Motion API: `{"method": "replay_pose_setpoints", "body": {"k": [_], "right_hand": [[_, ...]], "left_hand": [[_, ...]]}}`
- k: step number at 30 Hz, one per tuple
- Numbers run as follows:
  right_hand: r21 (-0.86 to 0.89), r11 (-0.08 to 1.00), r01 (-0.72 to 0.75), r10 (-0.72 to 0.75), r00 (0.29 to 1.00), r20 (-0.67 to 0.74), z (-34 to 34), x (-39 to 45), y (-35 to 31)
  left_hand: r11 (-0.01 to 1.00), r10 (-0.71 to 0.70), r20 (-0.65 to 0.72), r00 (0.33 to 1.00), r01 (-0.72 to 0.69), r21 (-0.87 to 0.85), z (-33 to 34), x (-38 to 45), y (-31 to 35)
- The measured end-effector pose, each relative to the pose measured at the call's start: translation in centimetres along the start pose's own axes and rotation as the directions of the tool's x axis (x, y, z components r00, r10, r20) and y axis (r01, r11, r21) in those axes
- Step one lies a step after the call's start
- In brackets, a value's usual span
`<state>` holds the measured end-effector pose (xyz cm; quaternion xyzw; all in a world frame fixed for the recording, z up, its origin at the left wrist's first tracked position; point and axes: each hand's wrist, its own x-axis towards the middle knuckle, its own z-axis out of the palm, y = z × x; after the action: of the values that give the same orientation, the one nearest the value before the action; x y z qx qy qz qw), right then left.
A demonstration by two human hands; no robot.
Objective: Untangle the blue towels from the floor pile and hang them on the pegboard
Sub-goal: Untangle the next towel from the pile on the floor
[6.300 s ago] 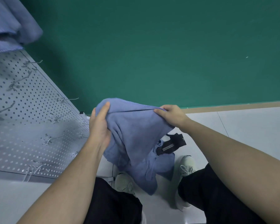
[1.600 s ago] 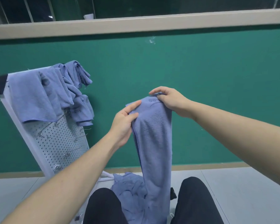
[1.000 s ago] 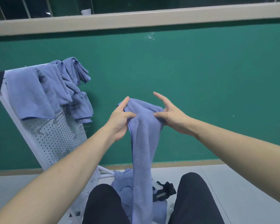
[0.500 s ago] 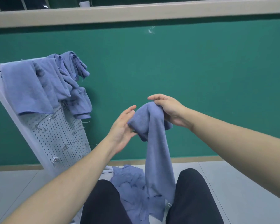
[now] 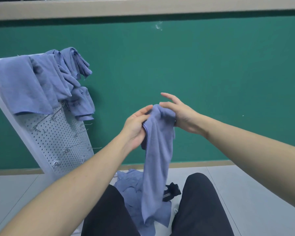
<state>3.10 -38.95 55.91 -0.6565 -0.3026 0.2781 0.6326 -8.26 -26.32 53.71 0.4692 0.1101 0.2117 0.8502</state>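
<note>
Clearly the towel in hand is soft and limp: it hangs from the two hands in a long, narrow drape, bunched at the top and falling down between the person's knees toward the pile on the floor. The left hand holds the towel's left upper edge, its fingers fairly straight against the cloth with the thumb side tucked into the fold. The right hand sits at the bunched top, thumb and palm against the cloth while its fingers spread loosely above it; whether it truly pinches the cloth I cannot tell. The fabric looks light and fuzzy, not slippery, and will give no resistance, so it should be taken by a hem or two corners, not by the bunched middle, to let it fall open. Its lower end seems to reach the pile, where a small black item lies beside the blue cloth, so a snag is possible when lifting. To the left, against the green wall, the pegboard leans, with several towels draped over its top and thin wire hooks free lower down; a hem would catch best on these.
</note>
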Motion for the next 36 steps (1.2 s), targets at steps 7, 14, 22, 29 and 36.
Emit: {"method": "replay_pose_setpoints", "body": {"k": [7, 14, 22, 29, 36], "right_hand": [[-0.143, 0.989, 0.037, -0.011, 0.984, 0.18, -0.2, -0.8, 2.2], [-0.006, 1.0, -0.005, 0.005, 1.0, -0.028, 1.0, -0.3, 1.0], [0.02, 0.98, -0.198, 0.188, 0.954, 0.236, 1.2, -0.8, 0.8], [0.167, 0.981, -0.099, 0.092, 0.994, 0.053, 1.2, -0.1, -0.1], [0.203, 0.963, -0.179, 0.178, 0.984, 0.025, 1.2, -0.1, -0.8]], "left_hand": [[0.988, -0.112, -0.067, 0.991, 0.104, -0.114, -1.5, 0.1, 2.1], [0.998, -0.051, -0.127, 0.991, 0.054, 0.026, -3.0, 0.3, 2.9], [0.993, -0.118, -0.278, 0.953, 0.108, -0.053, -3.4, 0.8, 2.1], [0.98, -0.137, -0.013, 0.991, 0.137, 0.146, -4.6, -0.7, -0.4], [0.975, 0.026, 0.214, 0.977, -0.073, 0.212, -4.1, -2.1, -3.0]]}}
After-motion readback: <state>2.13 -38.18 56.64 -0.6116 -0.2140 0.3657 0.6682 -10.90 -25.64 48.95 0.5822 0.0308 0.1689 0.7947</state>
